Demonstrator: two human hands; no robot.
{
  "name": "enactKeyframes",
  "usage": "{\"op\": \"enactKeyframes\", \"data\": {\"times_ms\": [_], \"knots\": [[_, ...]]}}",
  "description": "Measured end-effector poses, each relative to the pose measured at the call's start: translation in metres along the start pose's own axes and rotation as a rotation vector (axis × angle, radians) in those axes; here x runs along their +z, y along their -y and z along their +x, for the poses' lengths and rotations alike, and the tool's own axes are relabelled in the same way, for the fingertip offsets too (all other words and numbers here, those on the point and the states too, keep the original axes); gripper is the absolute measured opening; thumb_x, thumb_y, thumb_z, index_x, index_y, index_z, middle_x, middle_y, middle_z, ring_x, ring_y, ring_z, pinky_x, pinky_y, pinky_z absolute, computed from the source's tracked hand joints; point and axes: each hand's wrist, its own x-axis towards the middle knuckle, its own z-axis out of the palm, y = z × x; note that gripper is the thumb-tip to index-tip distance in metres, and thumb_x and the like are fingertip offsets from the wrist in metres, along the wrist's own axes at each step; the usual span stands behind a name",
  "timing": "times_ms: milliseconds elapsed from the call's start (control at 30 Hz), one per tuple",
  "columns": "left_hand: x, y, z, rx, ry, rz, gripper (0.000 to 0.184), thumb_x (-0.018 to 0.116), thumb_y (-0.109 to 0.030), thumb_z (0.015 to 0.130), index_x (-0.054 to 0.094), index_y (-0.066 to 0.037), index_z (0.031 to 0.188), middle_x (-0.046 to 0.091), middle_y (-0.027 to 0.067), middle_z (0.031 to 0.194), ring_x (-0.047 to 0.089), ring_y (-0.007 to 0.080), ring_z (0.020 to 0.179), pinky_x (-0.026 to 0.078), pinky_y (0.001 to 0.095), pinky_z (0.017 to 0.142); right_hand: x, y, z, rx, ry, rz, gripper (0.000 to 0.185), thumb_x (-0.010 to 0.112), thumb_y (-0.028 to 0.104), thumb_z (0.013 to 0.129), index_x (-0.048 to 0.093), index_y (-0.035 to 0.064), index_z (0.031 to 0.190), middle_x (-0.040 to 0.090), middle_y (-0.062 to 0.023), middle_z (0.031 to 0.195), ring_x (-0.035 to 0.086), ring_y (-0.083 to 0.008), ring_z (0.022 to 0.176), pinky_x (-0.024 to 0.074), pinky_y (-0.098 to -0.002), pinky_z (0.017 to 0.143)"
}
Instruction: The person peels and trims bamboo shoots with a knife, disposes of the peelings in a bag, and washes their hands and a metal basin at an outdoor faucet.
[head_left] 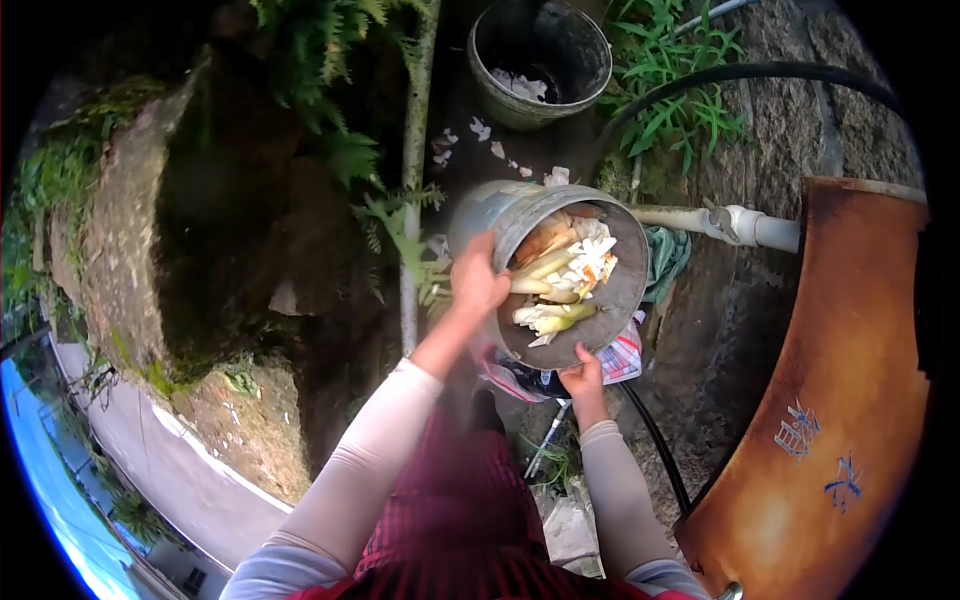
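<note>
A grey bucket [481,212] is tilted in front of me, with its mouth turned toward me. Inside lie vegetable scraps [553,272]: pale stalks, white pieces and some brownish peel or leaf. My left hand [478,280] is closed on the bucket's left side at the rim. At the lower edge, my right hand [584,377] grips the rim with the thumb showing on the inside; its other fingers are hidden behind the bucket. Part of a checked plastic bag [625,358] shows just beneath the bucket.
Another bucket [503,103] with whitish bits in it stands beyond. A large brown glazed vat [815,400] is at the right. A white pipe [768,228] with a valve, a black hose [770,72], a mossy stone block [130,220] and ferns [345,155] surround the spot.
</note>
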Motion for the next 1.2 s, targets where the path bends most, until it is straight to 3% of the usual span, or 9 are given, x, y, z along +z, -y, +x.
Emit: {"op": "enactKeyframes", "data": {"times_ms": [300,567,667,733,800,933,1000,1033,1200], "knots": [[-0.031,0.005,0.077,0.091,-0.066,-0.020,0.049,0.060,-0.014,0.068,0.055,0.003,0.113,0.056,0.0201,0.107,0.055,0.0363,0.099,0.044,0.0388,0.086,0.072,-0.014,0.040,0.011,0.181,0.043,0.039,0.065,0.010,0.081,0.053,0.0133,0.118,0.059,-0.0056,0.116,0.053,-0.0277,0.110,0.0376,-0.0495,0.097],[-0.015,0.113,0.142,0.008,0.102,0.585,0.053,0.063,-0.025,0.076,0.049,0.003,0.118,0.058,0.0231,0.109,0.055,0.0366,0.105,0.044,0.0411,0.089,0.110,-0.048,0.152,-0.110,0.092,-0.324,0.042,0.070,0.016,0.079,0.053,0.0133,0.117,0.060,-0.0023,0.107,0.058,-0.0218,0.095,0.0464,-0.0389,0.079],[-0.033,0.115,0.102,-0.055,0.222,0.227,0.040,0.057,-0.012,0.078,0.051,0.000,0.116,0.060,0.0230,0.108,0.059,0.0356,0.097,0.046,0.0403,0.079,0.150,-0.065,0.113,-0.310,-0.103,-0.432,0.058,0.071,0.026,0.079,0.042,0.0046,0.124,0.056,-0.0069,0.111,0.056,-0.0204,0.093,0.0471,-0.0338,0.072],[-0.023,0.145,0.050,0.161,0.018,0.198,0.035,0.057,-0.008,0.079,0.057,0.000,0.113,0.059,0.0203,0.094,0.061,0.0326,0.079,0.048,0.0376,0.070,0.136,-0.077,0.077,-0.468,-0.079,-0.533,0.068,0.071,0.031,0.079,0.036,0.0001,0.128,0.055,-0.0127,0.110,0.055,-0.0202,0.090,0.0483,-0.0322,0.071],[-0.020,0.132,-0.006,0.232,0.072,0.234,0.035,0.060,-0.010,0.078,0.057,0.002,0.112,0.058,0.0185,0.088,0.059,0.0321,0.073,0.048,0.0378,0.066,0.069,-0.113,0.077,-0.678,-0.023,-0.915,0.041,0.067,0.026,0.082,0.054,0.0026,0.114,0.061,-0.0086,0.100,0.057,-0.0155,0.083,0.0477,-0.0304,0.066],[0.003,0.150,-0.103,-0.055,0.349,0.194,0.029,0.066,-0.011,0.078,0.063,0.000,0.105,0.066,0.0145,0.079,0.064,0.0202,0.071,0.050,0.0298,0.068,-0.007,-0.121,-0.037,-0.107,-0.098,-0.719,0.021,0.063,0.026,0.086,0.062,0.0067,0.095,0.061,-0.0003,0.076,0.058,-0.0082,0.060,0.0443,-0.0223,0.046],[0.002,0.136,-0.126,-0.257,0.575,0.204,0.032,0.064,-0.014,0.077,0.062,-0.001,0.107,0.066,0.0173,0.089,0.065,0.0276,0.081,0.051,0.0357,0.075,-0.057,-0.120,-0.063,-0.176,-0.207,-0.761,0.020,0.062,0.025,0.087,0.062,0.0072,0.096,0.061,-0.0007,0.073,0.059,-0.0104,0.059,0.0422,-0.0231,0.043],[0.005,0.142,-0.142,-0.261,0.538,0.165,0.032,0.063,-0.016,0.078,0.062,-0.003,0.108,0.067,0.0162,0.090,0.065,0.0263,0.080,0.051,0.0343,0.075,-0.075,-0.112,-0.071,-0.137,-0.300,-0.823,0.039,0.062,-0.006,0.071,0.061,0.0049,0.108,0.061,-0.0044,0.077,0.055,-0.0126,0.054,0.0439,-0.0237,0.046],[-0.014,0.132,-0.164,-0.290,0.590,0.102,0.033,0.062,-0.016,0.080,0.062,-0.001,0.109,0.066,0.0163,0.090,0.066,0.0246,0.079,0.051,0.0336,0.076,-0.138,-0.086,-0.061,-0.135,-0.415,-1.026,0.026,0.062,0.006,0.076,0.063,0.0031,0.102,0.063,-0.0069,0.073,0.057,-0.0140,0.054,0.0457,-0.0275,0.048]]}}
